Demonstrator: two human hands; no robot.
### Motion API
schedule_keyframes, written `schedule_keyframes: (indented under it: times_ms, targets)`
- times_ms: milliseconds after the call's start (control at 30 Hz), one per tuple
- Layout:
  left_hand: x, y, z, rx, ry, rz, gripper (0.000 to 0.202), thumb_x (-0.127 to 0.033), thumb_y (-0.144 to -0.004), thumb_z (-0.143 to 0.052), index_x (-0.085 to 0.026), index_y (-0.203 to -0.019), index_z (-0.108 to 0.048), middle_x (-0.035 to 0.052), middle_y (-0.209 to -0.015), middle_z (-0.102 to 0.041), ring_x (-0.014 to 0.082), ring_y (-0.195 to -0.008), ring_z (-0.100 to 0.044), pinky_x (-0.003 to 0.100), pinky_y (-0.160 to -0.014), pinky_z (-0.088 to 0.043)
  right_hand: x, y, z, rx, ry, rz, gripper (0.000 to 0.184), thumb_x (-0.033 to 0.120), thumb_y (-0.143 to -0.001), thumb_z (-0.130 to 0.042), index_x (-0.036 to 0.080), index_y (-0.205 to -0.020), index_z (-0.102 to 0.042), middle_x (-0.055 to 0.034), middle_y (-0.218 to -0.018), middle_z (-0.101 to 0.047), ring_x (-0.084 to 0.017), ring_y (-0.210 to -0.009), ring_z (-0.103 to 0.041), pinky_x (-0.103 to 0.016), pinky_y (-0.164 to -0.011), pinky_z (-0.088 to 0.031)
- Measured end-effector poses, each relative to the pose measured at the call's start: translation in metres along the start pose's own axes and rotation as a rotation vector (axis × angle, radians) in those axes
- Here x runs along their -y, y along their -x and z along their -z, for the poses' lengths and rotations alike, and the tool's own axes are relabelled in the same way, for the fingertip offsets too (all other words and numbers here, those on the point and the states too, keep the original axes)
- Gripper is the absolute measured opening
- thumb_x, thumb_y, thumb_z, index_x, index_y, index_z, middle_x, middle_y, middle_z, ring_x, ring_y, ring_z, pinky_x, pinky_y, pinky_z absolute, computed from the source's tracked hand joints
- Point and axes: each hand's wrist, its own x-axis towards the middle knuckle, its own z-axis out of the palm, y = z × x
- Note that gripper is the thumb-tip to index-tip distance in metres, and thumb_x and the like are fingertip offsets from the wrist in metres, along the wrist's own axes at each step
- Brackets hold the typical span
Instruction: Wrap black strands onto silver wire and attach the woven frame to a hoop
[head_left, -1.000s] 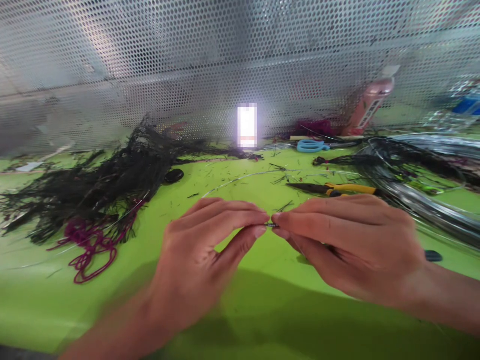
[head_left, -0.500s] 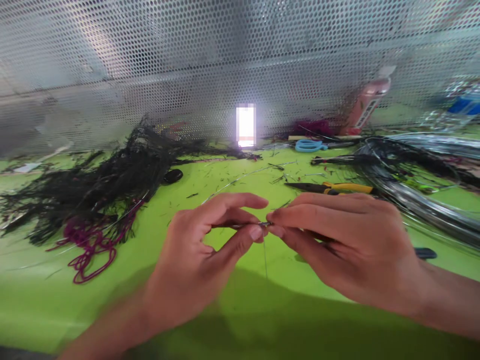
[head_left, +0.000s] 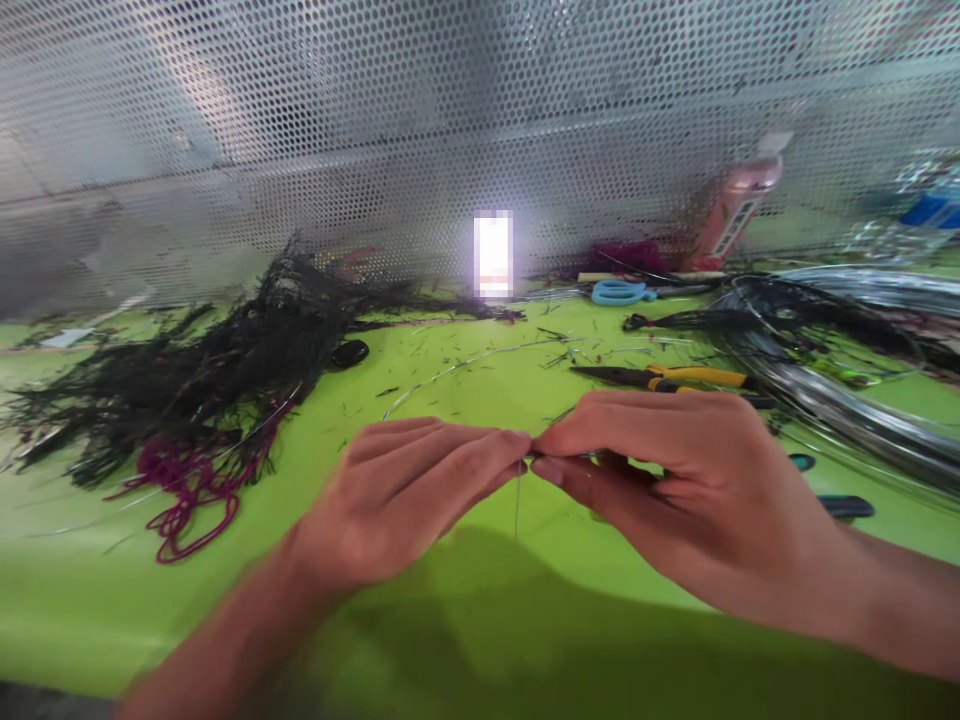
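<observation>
Fingertip to fingertip, my left hand (head_left: 420, 495) and my right hand (head_left: 682, 495) meet above the green table (head_left: 480, 670). Both pinch a thin wire (head_left: 531, 457), of which only a short dark piece shows between them. A fine loose strand (head_left: 517, 510) hangs straight down from the meeting point. The left hand is turned with its back up, hiding its thumb and most of what it grips. On the right, the thumb and index finger are pressed together around the wire. Just behind the right hand lie pliers (head_left: 697, 375) with yellow and black handles.
Left is a heap of black fibres (head_left: 225, 365) with magenta cord (head_left: 199, 540). A long bent wire (head_left: 465, 362) lies behind my hands. Blue-handled scissors (head_left: 622, 292), a pink bottle (head_left: 739, 215), a coil of wire (head_left: 847, 400) and a lit phone-shaped screen (head_left: 493, 255) stand or lie beyond.
My left hand has rolled over: its raised index finger has come down and its thumb is now hidden. The right hand stays nearly in place, still pinching.
</observation>
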Motion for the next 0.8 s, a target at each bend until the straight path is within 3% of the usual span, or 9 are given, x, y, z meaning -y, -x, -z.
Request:
schedule_keyframes:
  times_ms: [100,200,300,433,533,667,800]
  targets:
    - [0.005,-0.001,0.001,-0.007,0.009,-0.06,0.01,-0.019,-0.095,-0.074,-0.022,-0.105,-0.072,-0.0025,-0.098,-0.082,0.0123,-0.07,-0.078,0.021,-0.071,-0.066,0.0,0.0,0.0,0.015,-0.025,-0.011,0.015,0.01,-0.093,-0.06,0.02,-0.086,-0.068,0.0047,-0.072,-0.065,-0.008,-0.057,-0.055,-0.022,-0.051,-0.042]
    - [0.006,-0.001,-0.001,-0.018,0.051,-0.016,0.008,-0.022,-0.095,-0.075,-0.022,-0.102,-0.072,-0.0036,-0.09,-0.082,0.0113,-0.068,-0.077,0.02,-0.068,-0.066,0.002,0.0,0.0,0.009,-0.008,0.008,0.016,0.009,-0.094,-0.059,0.018,-0.085,-0.068,0.0044,-0.071,-0.064,-0.007,-0.057,-0.054,-0.022,-0.051,-0.04]
    - [0.003,-0.003,-0.004,-0.052,0.174,0.092,0.004,-0.024,-0.096,-0.074,-0.024,-0.098,-0.072,-0.006,-0.077,-0.079,0.0112,-0.063,-0.075,0.021,-0.062,-0.062,0.004,0.001,0.001,-0.022,0.1,0.071,0.018,0.007,-0.093,-0.057,0.017,-0.082,-0.068,0.0033,-0.07,-0.064,-0.007,-0.055,-0.052,-0.024,-0.05,-0.037]
    - [-0.001,-0.006,-0.006,-0.063,0.407,0.297,0.007,-0.019,-0.09,-0.081,-0.023,-0.092,-0.075,-0.0063,-0.074,-0.078,0.0087,-0.057,-0.071,0.017,-0.054,-0.056,0.002,0.003,0.0,-0.026,0.242,0.139,0.024,0.007,-0.094,-0.055,0.018,-0.079,-0.069,0.0014,-0.07,-0.066,-0.009,-0.053,-0.055,-0.028,-0.049,-0.034]
    - [-0.001,-0.009,-0.003,0.023,0.568,0.459,0.007,-0.019,-0.086,-0.084,-0.022,-0.084,-0.077,-0.0066,-0.068,-0.077,0.0075,-0.052,-0.069,0.013,-0.048,-0.052,-0.004,0.004,-0.003,-0.026,0.347,0.216,0.023,0.008,-0.095,-0.057,0.019,-0.08,-0.069,0.0004,-0.074,-0.069,-0.012,-0.055,-0.057,-0.031,-0.05,-0.036]
    - [-0.001,-0.012,-0.001,0.173,0.805,0.659,0.012,-0.026,-0.089,-0.081,-0.022,-0.078,-0.078,-0.0055,-0.064,-0.076,0.01,-0.053,-0.069,0.015,-0.049,-0.054,-0.01,0.004,-0.005,-0.01,0.433,0.358,0.023,0.002,-0.091,-0.057,0.019,-0.08,-0.069,0.0005,-0.074,-0.07,-0.013,-0.054,-0.059,-0.032,-0.052,-0.039]
    - [-0.003,-0.011,-0.001,0.132,0.731,0.649,0.013,-0.033,-0.093,-0.076,-0.024,-0.083,-0.078,-0.0035,-0.069,-0.077,0.0142,-0.058,-0.072,0.022,-0.053,-0.059,-0.009,0.002,-0.002,-0.022,0.388,0.27,0.023,0.009,-0.096,-0.057,0.019,-0.079,-0.068,0.0001,-0.075,-0.07,-0.012,-0.056,-0.059,-0.031,-0.049,-0.035]
